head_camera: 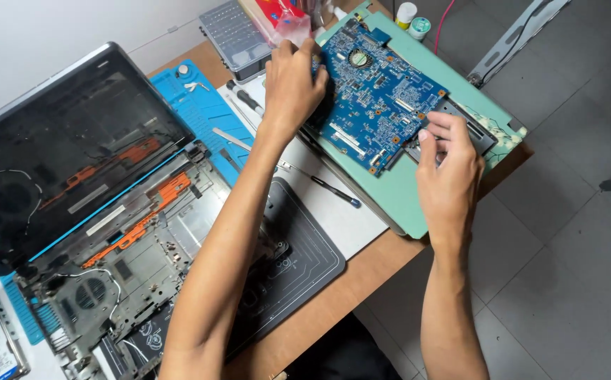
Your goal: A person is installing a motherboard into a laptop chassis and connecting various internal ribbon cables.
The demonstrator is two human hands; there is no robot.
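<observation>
The blue rectangular circuit board (379, 98) is lying slantwise between both hands, the left hand (293, 84) curling fingers over its far-left edge, the right hand (450, 165) pinching its near-right edge.

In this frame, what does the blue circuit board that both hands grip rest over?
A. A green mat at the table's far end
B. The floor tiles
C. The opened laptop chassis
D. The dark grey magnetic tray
A: the blue circuit board, gripped by the left hand and the right hand, sits over the green mat, apart from the laptop chassis.
</observation>
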